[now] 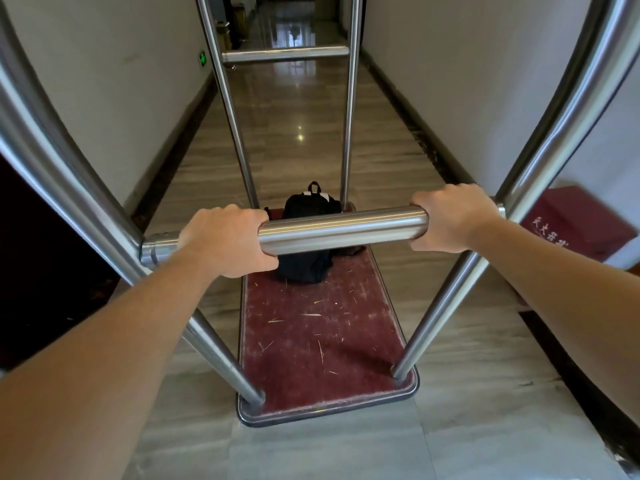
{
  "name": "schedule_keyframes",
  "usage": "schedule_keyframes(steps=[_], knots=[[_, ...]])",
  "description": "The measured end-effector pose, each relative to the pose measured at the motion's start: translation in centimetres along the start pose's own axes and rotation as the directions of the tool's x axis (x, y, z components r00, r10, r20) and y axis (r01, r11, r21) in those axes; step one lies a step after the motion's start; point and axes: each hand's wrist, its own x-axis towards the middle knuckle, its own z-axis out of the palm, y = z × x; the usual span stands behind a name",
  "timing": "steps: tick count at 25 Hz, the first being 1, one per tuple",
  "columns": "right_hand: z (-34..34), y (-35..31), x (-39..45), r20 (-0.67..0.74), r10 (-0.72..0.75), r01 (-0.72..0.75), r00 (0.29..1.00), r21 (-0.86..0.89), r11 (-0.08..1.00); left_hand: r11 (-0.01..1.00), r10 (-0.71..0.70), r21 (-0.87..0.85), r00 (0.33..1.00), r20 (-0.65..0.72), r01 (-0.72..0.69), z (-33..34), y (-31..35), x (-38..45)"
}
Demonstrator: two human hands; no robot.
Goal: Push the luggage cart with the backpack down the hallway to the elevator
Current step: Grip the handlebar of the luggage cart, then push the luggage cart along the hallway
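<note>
- While both hands gripped the push bar (343,230), the luggage cart (325,341) sat mid-hallway, its near edge just ahead of the person; left hand (225,237) was clamped round the bar's left end, right hand (453,220) round the right end.
- Backpack (308,237) lay loose on the red carpet deck, toward the far end, nr the far posts, partly hidden behind the bar. No strap or tie visible.
- Risk 1: corridor looked narrow w/ walls close either side; uneven push from one hand would likely swing the far end into the left wall (104,98) or the skirting.
- Risk 2: red box (581,223) stood by the right wall, beside the cart's near right post; drifting right could clip it.
- Risk 3: a sudden stop or bump prob. slides the bag fwd off the deck's far edge.
- Long axis ran near-to-far, in line w/ the hallway; cart pointed away, down the glossy floor (301,126) toward the dim far end. Elevator not identifiable from here.
</note>
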Motion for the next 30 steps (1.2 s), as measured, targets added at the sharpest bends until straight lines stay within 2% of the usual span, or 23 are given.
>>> schedule_keyframes(steps=[9, 14, 26, 30], knots=[[2.4, 3.5, 13.0, -0.059, -0.096, 0.097, 0.994, 0.003, 0.995, 0.996, -0.063, 0.063, 0.998, 0.025, 0.061, 1.5, -4.5, 12.5], [3.4, 4.3, 20.4, -0.059, -0.097, 0.098, 0.994, 0.011, 0.995, 0.991, -0.123, 0.055, 0.992, 0.039, 0.121, 2.1, -7.7, 18.8], [6.3, 8.3, 38.6, -0.076, -0.062, 0.065, 0.995, 0.035, 0.997, 0.997, -0.04, 0.064, 0.999, -0.033, 0.042, 5.4, -15.5, 36.2], [6.9, 9.6, 46.3, -0.026, -0.044, 0.045, 0.999, 0.071, 0.996, 1.0, -0.011, 0.019, 0.999, -0.05, 0.012, 6.7, -19.0, 43.3]])
